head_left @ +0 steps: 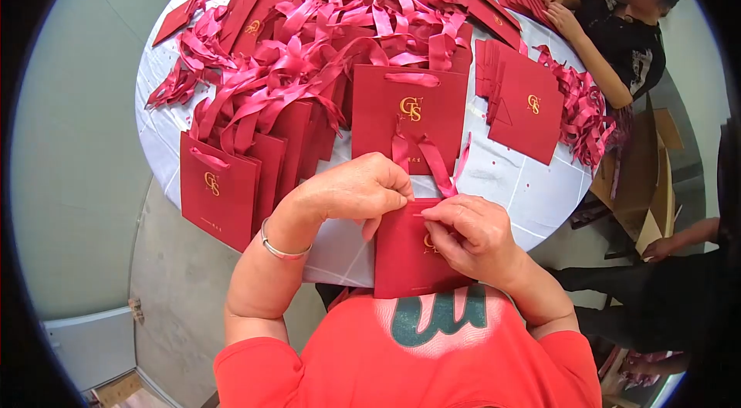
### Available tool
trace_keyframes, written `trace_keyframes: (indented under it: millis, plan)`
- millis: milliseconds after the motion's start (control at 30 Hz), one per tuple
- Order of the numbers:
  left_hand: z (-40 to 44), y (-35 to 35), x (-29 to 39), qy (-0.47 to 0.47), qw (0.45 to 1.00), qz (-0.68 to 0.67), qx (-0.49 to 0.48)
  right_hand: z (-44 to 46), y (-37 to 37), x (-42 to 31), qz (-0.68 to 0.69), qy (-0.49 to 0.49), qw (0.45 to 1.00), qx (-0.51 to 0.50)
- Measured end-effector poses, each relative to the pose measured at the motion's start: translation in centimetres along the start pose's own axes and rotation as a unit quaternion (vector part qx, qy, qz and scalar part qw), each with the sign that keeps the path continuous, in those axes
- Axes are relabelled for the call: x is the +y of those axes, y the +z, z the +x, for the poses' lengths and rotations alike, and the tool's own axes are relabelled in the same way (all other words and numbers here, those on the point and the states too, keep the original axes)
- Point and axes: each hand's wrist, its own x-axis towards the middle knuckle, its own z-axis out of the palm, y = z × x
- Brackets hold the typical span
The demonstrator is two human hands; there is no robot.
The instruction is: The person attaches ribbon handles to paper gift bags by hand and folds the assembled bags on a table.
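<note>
A small red paper gift bag with a gold emblem is upright against my front at the table edge. Pink ribbon rises from its top edge. My left hand, with a bangle on the wrist, is closed in a pinch at the bag's upper left rim. At the upper right rim, the thumb and forefinger of my right hand press together on the bag, partly covering its emblem. Whether ribbon is between my fingertips is hidden. Just beyond stands a larger red bag with a ribbon handle.
The round table has a white cloth. Several red bags with tangled ribbons fill its left and far side. Flat bags lie at right. A co-worker handles bags at far right, near a cardboard box.
</note>
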Motion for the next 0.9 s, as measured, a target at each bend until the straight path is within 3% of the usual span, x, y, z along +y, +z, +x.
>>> trace_keyframes:
  millis: [233,900]
  plan:
    - [-0.13,0.14,0.13,0.005,1.000,-0.006,0.005,0.65,0.38,-0.29,-0.053,-0.047,0.997,0.006]
    - [0.06,0.37,-0.15,0.018,1.000,0.005,0.019,0.58,1.01,-0.08,-0.022,-0.007,1.000,0.006]
